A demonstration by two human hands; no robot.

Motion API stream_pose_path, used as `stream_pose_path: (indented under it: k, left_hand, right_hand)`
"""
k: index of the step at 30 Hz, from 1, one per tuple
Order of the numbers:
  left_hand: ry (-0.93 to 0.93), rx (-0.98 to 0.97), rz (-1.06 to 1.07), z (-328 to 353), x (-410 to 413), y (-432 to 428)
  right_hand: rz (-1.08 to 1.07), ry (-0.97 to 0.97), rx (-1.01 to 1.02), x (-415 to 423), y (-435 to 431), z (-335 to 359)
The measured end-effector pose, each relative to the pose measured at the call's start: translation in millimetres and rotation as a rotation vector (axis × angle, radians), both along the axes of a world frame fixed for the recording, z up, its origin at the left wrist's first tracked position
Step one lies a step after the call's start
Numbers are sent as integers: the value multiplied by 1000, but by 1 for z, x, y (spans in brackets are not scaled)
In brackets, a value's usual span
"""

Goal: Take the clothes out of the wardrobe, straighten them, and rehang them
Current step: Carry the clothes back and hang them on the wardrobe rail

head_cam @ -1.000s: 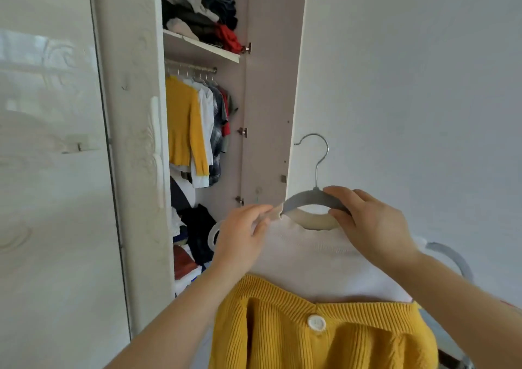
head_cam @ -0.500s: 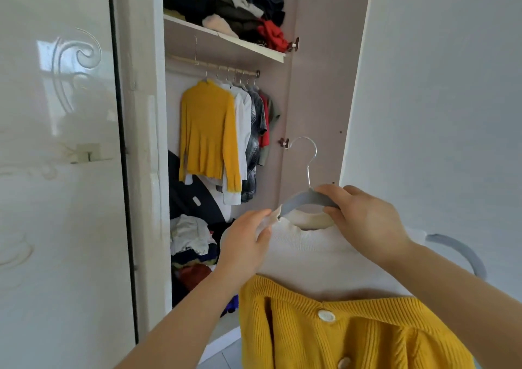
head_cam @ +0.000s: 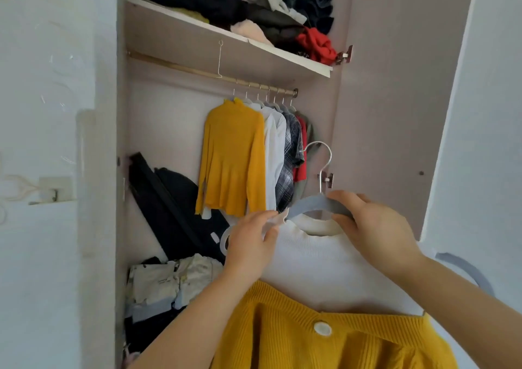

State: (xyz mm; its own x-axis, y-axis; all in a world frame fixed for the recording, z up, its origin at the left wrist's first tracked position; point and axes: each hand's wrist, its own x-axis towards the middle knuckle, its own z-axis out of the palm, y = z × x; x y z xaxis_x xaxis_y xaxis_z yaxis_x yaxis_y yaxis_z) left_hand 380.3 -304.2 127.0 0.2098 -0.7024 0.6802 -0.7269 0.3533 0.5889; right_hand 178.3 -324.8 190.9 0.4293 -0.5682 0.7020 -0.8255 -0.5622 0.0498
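A white knit top (head_cam: 319, 261) with a yellow ribbed, buttoned lower part (head_cam: 333, 337) hangs on a grey hanger (head_cam: 310, 203) with a metal hook, held up in front of the open wardrobe. My right hand (head_cam: 375, 233) grips the hanger's right arm near the hook. My left hand (head_cam: 251, 241) pinches the top's collar edge at the hanger's left side. Inside, a brass rail (head_cam: 197, 71) carries a yellow sweater (head_cam: 231, 159), a white shirt and several darker garments at its right end.
A shelf (head_cam: 226, 37) above the rail is piled with crumpled clothes. Dark and pale clothes lie heaped on the wardrobe floor (head_cam: 169, 281). The open door (head_cam: 395, 114) stands at the right, a white wall panel at the left. The rail's left part is bare.
The view has moved closer to the wardrobe and tilted up, showing more of the rail and shelf. Both hands keep their hold on the hanger and collar.
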Motion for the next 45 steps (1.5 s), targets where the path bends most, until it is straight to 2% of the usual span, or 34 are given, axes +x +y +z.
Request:
stream_pose_path:
  k: [14, 21, 25, 33, 36, 42, 45]
  left_hand:
    - [24, -22, 283, 43, 127, -202]
    - [-24, -8, 357, 71, 207, -290]
    - [-96, 15, 392, 94, 261, -343]
    - [-147, -77, 435, 176, 359, -419]
    - [-151, -104, 452, 198, 381, -436]
    - [-282, -159, 611, 215, 423, -449]
    - [-304, -161, 651, 216, 436, -450]
  right_hand:
    - [286, 57, -142, 148, -265, 50]
    - [313, 121, -177, 229, -359, 77]
    - [329, 87, -192, 281, -406, 99]
    - [283, -16, -233, 372, -487, 176]
    - [277, -28, -251, 403, -511, 202]
    - [273, -44, -232, 455, -544, 250]
    - [301, -106, -247, 471, -554, 267]
